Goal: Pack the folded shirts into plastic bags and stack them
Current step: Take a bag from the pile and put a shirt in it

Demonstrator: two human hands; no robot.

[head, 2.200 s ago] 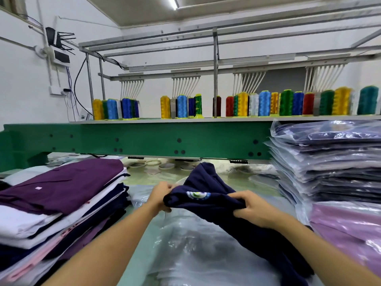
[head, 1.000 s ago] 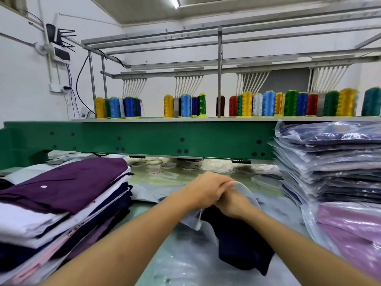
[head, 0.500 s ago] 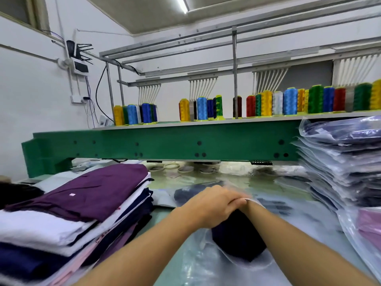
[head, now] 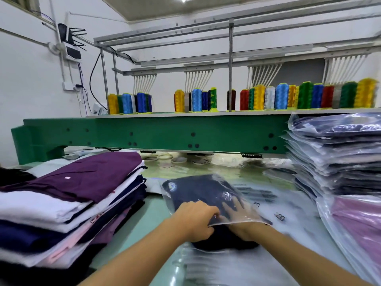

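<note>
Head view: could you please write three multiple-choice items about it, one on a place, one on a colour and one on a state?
1. Where is the stack of bagged shirts?
A. right of the navy shirt
B. left of it
C. on the floor

2. What colour is the top shirt of the unbagged pile?
A. white
B. purple
C. yellow

3. How does the navy shirt lie?
A. outside any bag
B. mostly inside the plastic bag, near end out
C. on top of the stack

Key:
1 A, the stack rises at the right edge.
2 B, purple cloth lies on top of the pile.
3 B, the left hand pinches the bag's rim and the right hand lies flat inside it on the shirt.
</note>
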